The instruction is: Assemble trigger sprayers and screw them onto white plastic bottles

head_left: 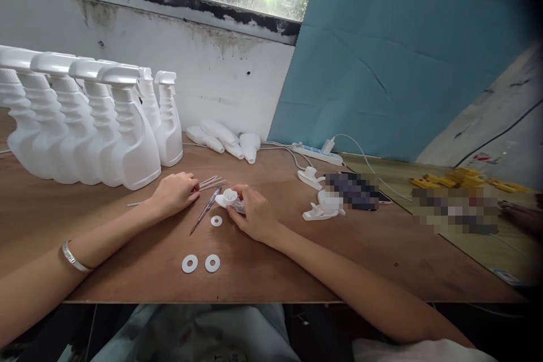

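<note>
Curled at the near ends of a small bunch of thin clear tubes (212, 182) is my left hand (177, 191); its fingers close on a tube, though the grip is partly hidden. In my right hand (254, 212) is a white spray trigger head (229, 198), pinched between thumb and fingers just above the table. Between the hands a screwdriver (206, 210) with a clear handle lies slanted. A white ring washer (216, 224) lies below the trigger head. Closer to the table edge lie two more washers, a left one (185, 263) and a right one (207, 263).
Several white spray bottles (136, 141) stand at the left. White bottle parts (250, 144) lie by the wall. More trigger heads (320, 212) sit at right, beside a phone (385, 198) and power strip (316, 153). Yellow pieces (462, 178) and another person's hand (520, 216) are far right.
</note>
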Available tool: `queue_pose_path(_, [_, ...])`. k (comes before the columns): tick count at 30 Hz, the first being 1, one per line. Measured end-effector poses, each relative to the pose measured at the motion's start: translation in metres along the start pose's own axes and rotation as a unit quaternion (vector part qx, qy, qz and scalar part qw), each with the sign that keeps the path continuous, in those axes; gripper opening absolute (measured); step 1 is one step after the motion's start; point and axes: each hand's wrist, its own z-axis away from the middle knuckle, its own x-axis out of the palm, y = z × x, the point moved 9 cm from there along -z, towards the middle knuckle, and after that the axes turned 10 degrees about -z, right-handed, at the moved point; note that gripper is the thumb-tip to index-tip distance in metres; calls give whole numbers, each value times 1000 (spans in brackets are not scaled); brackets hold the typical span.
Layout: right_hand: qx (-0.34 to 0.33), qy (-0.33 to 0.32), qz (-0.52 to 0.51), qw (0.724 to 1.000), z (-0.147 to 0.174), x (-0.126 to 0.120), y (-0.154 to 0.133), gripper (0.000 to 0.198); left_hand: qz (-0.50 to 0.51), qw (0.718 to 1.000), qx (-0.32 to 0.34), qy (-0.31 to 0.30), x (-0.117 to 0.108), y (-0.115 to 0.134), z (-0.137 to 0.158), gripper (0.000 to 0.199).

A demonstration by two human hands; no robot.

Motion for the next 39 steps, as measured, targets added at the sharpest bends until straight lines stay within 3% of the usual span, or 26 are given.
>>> queue_pose_path(7, [-5,-3,2,1000,0,0,-1,25,-42,999,-3,-5,3,-1,1,23])
queue_pose_path(13, [-26,-4,-8,1000,0,0,-4,27,72,988,-59,120,-22,-8,5,23])
queue_pose_path(16, [-43,-5,-6,999,1,-1,-8,28,195,950,-58,238,-45,-9,16,16])
queue_pose_path(19, [-66,-12,-11,998,1,-1,-14,31,314,880,4,355,-63,-4,32,9])
queue_pose_path(22, [-98,-28,-17,995,2,1,-21,35,391,826,70,399,-69,4,43,17])
queue_pose_path(27, [-153,-60,3,986,5,7,-29,34,437,809,123,373,-68,17,44,31])
queue_pose_path(33, [-154,-80,9,985,5,11,-29,40,490,789,133,347,-69,23,45,26])
queue_pose_path(36, [-134,-77,-12,988,3,10,-26,44,469,815,139,311,-67,29,38,31])
queue_pose_path(39, [-111,-64,-43,991,2,7,-21,44,405,877,101,238,-52,28,22,44])
